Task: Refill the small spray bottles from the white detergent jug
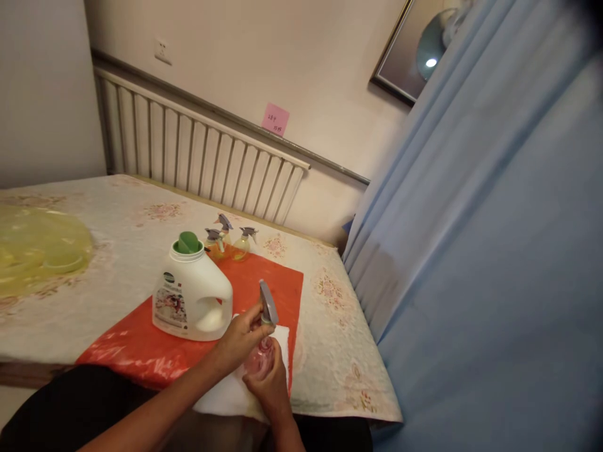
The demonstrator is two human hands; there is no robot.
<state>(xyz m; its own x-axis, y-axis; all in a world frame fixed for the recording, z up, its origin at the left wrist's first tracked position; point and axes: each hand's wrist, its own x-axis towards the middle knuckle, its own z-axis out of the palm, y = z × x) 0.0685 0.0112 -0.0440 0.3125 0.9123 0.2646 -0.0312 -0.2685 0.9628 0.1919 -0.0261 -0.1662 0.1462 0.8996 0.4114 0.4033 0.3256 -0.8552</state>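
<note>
Pink clear spray bottle is in both hands, over the near edge of the table, right of that edge's middle. Left hand grips it at the neck, fingers closed just under the grey spray head; can't tell if the collar is tight. Right hand is curled round the body. White cloth lies beneath the hands, hanging over the near edge, on a red sheet that runs from that edge toward the far one. White jug stands upright on the sheet, left of the hands, handle toward them, green cup-like piece in its mouth. Jug label: dark green oval logo on top, a line of lettering, a printed picture, fine print below; brand too small to read. Three spray bottles with grey heads and yellowish contents stand behind the jug, near the far edge. Yellow plastic bag spreads at the table's left side. Past the far edge: radiator, and above it a pink note with two short handwritten lines, not surely legible. Blue curtain hangs along the right edge.
</note>
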